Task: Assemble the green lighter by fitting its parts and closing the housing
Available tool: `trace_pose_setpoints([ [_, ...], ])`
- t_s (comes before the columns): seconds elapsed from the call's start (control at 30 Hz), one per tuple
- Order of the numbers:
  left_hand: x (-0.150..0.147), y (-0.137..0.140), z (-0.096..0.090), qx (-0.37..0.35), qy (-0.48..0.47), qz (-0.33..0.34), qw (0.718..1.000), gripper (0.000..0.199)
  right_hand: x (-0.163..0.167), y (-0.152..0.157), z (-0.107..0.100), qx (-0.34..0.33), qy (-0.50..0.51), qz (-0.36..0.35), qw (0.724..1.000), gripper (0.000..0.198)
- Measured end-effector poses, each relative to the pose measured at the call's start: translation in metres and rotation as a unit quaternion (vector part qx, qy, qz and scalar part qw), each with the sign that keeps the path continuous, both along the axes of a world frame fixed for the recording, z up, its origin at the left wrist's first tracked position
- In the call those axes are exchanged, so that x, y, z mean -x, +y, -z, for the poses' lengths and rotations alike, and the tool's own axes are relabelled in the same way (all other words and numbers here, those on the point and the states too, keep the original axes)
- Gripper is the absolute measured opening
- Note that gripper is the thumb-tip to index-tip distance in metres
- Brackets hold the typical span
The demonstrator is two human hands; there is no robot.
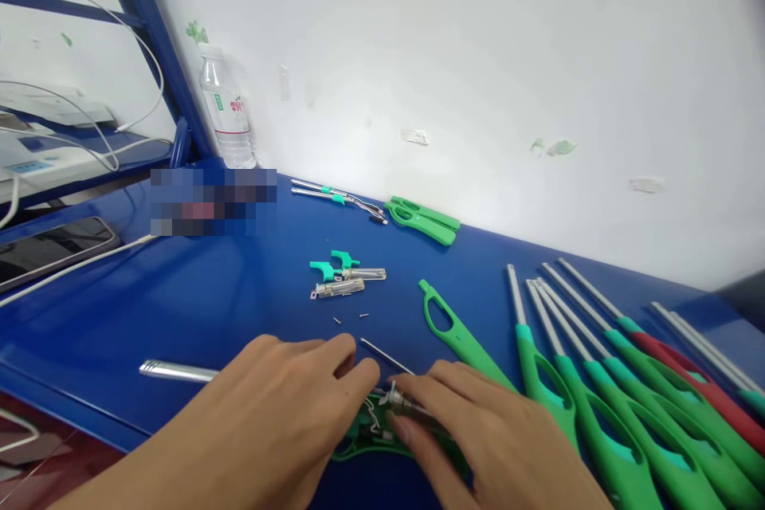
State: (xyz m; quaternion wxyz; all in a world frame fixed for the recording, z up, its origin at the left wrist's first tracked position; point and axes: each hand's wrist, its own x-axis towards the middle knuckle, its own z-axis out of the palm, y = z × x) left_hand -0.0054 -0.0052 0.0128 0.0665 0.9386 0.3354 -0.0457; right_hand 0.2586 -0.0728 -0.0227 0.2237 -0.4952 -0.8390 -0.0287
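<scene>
An opened green utility lighter (374,453) lies under my hands, its thin wires bare in the shell. Its silver barrel (178,370) sticks out to the left beneath my wrist. My left hand (292,386) is closed over the lighter, with the fingertips partly hidden. My right hand (478,422) grips a clear fuel tank (412,405) between thumb and fingers, its valve end pointing at the wires. Just beyond lies a thin metal rod (387,356). A loose green shell half (472,344) rests past my right hand.
Two clear fuel tanks (340,288), turquoise triggers (323,269) and two tiny screws (338,321) lie ahead. Metal barrels with wires (323,193) and green shells (424,221) are near the wall. Several assembled lighters (633,406) line the right; a bottle (227,111) stands back left.
</scene>
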Motion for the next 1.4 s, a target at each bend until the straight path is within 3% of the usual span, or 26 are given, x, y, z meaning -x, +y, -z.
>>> trace_pose_setpoints([
  [0.17,-0.007,0.003,-0.008,0.013,0.036,0.011,0.999,0.035,0.002,0.0,-0.001,0.002,0.001,0.0,1.0,0.035],
  [0.53,0.008,0.0,0.012,-0.056,-0.057,0.048,0.996,0.039,0.002,-0.001,0.001,0.028,0.001,0.0,1.0,0.036],
  [0.73,0.014,-0.001,0.033,-0.088,-0.169,0.03,0.981,0.049,0.002,0.001,-0.001,0.035,-0.002,0.003,0.999,0.036],
  [0.97,0.015,-0.001,0.029,-0.078,-0.109,0.029,0.99,0.046,0.004,0.0,-0.003,0.041,-0.001,0.008,0.999,0.035],
  [1.1,0.015,-0.002,0.031,-0.085,-0.141,0.024,0.986,0.046,0.018,0.009,-0.012,0.014,-0.009,0.052,0.999,0.004],
  [1.27,0.011,0.0,0.017,-0.064,-0.086,0.041,0.993,0.045,0.032,0.021,-0.021,-0.015,-0.018,0.074,0.997,0.023],
  [1.4,0.01,-0.001,0.018,-0.07,-0.104,0.035,0.991,0.053,0.022,0.011,-0.014,-0.01,-0.02,0.069,0.997,0.012],
])
